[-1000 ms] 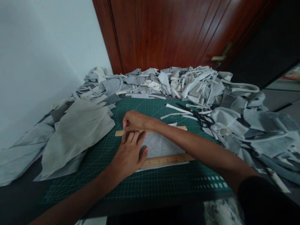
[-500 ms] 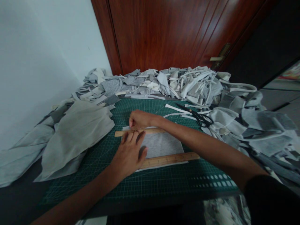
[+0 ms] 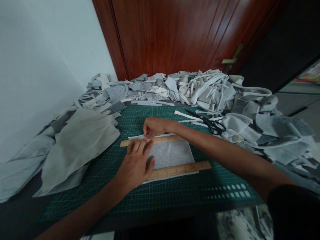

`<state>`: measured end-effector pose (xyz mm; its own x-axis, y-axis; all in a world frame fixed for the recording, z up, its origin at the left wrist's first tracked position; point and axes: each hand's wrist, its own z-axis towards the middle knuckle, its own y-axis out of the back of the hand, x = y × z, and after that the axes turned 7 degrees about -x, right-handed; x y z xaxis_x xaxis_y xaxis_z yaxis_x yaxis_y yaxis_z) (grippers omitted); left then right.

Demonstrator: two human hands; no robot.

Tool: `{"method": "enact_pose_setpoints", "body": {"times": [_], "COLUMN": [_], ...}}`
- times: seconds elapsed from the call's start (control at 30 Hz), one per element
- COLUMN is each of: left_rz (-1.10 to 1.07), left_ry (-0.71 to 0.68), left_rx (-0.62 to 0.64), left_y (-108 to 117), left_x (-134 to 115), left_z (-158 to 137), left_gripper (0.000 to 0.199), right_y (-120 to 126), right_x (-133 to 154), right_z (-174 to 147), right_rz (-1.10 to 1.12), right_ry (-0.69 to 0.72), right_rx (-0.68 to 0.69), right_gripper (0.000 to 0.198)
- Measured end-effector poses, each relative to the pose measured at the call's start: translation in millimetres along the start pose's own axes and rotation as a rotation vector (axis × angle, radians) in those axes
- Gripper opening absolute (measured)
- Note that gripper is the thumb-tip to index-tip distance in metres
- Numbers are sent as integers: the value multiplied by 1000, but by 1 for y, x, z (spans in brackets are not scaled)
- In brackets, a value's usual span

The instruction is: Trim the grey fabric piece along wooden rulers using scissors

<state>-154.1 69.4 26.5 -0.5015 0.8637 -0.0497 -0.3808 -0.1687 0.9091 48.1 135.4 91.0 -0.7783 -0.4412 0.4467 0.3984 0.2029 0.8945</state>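
Observation:
A piece of light grey fabric [image 3: 172, 151] lies flat on the green cutting mat [image 3: 172, 196]. Two wooden rulers cross it, a far ruler [image 3: 168, 138] near its back edge and a near ruler [image 3: 183, 169] near its front edge. With fingers outstretched, my left hand [image 3: 135, 163] presses on the far ruler, its palm over the left part of the fabric. My right hand [image 3: 155, 127] is closed at the back edge of that ruler, knuckles up. Whatever its fingers pinch is hidden.
Black-handled scissors [image 3: 210, 123] lie among white fabric strips [image 3: 186, 115] at the right. A long heap of grey and white scraps [image 3: 172, 88] lines the back. Larger grey cloth pieces [image 3: 80, 143] are piled at the left. A wooden door [image 3: 170, 36] stands behind.
My right hand has slid a little to the right along the back edge of the far ruler. My left hand stays pressed on the ruler, and the view has shifted slightly.

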Motion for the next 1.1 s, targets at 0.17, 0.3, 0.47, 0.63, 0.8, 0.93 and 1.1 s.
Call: {"method": "enact_pose_setpoints", "body": {"times": [0.17,0.3,0.47,0.63,0.8,0.93,1.1], "left_rz": [-10,-18,-14,-18,20,36,44], "left_ry": [-7,-9,-9,-9,-22,-27,-32], "left_rx": [-3,-3,0,-3,-5,-3,-1], "left_y": [3,4,5,4,3,3,3], "left_x": [-1,-2,-1,0,0,0,1], "left_z": [1,2,2,2,3,3,3], "left_gripper": [50,51,51,51,50,51,51], "right_y": [6,11,15,19,26,33,38], "right_x": [-4,-10,-20,-32,-39,-44,-56], "right_z": [-11,-23,-40,-56,-71,-87,-110], "right_rz": [-9,23,24,-7,-56,-103,-186], "right_ry": [-29,-58,-112,-173,-213,-256,-327], "right_rx": [24,23,24,45,90,126,143], "right_gripper": [14,16,19,18,16,18,19]}}
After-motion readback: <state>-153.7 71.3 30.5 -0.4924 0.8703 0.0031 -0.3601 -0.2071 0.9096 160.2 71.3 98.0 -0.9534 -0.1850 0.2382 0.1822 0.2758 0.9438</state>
